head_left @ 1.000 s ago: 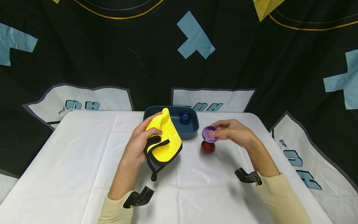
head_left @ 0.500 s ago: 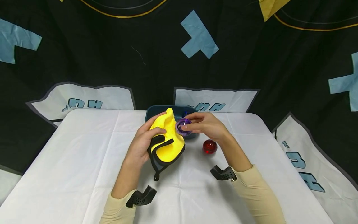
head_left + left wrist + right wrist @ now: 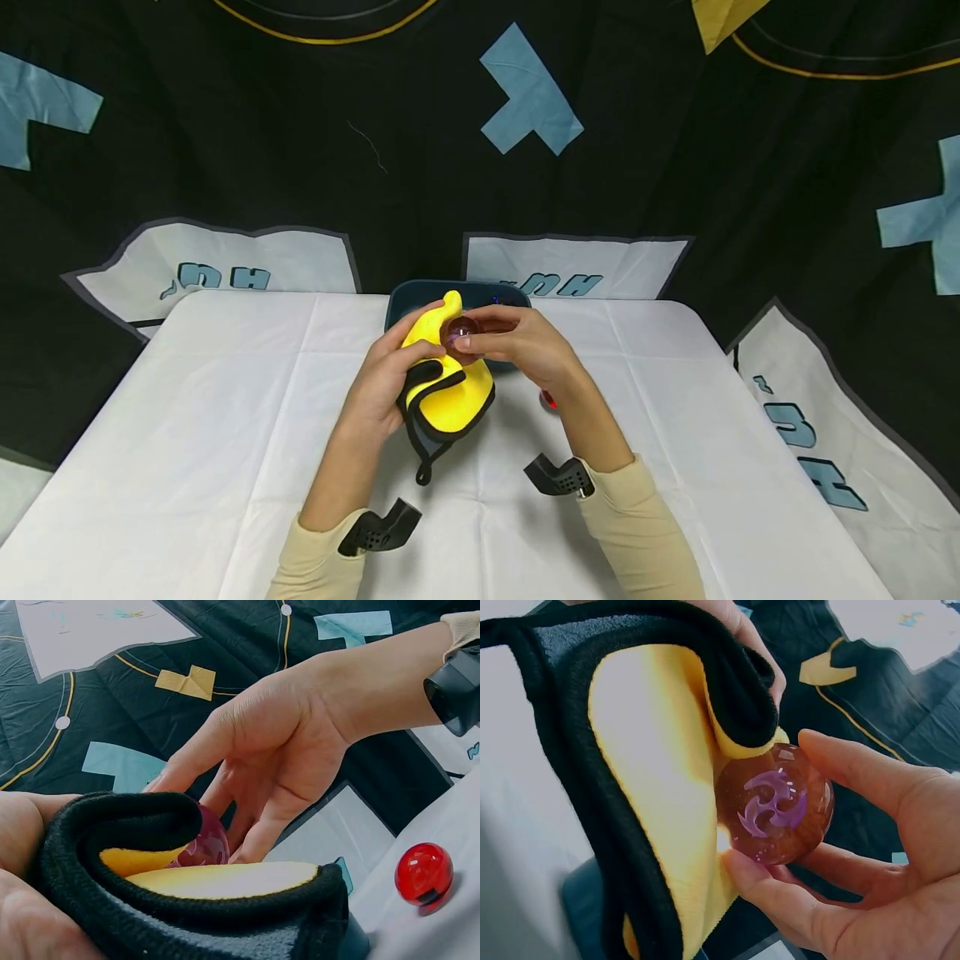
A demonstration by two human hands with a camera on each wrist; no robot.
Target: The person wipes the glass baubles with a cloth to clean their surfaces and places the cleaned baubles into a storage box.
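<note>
The left sleeve [image 3: 317,560] and right sleeve [image 3: 641,533] are plain pale beige, slightly creased. Worn at the wrists, the left camera [image 3: 381,528] and right camera [image 3: 557,477] are black, angular, dotted with small holes.

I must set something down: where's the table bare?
Bare: table left of the left arm and right of the right arm. Crowded: the middle, where left grip, right grip, cloth and purple ball meet by the bin, red ball nearby.

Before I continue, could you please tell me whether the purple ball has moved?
Yes, the purple ball has moved left, from right of the tray to in front of it.
</note>
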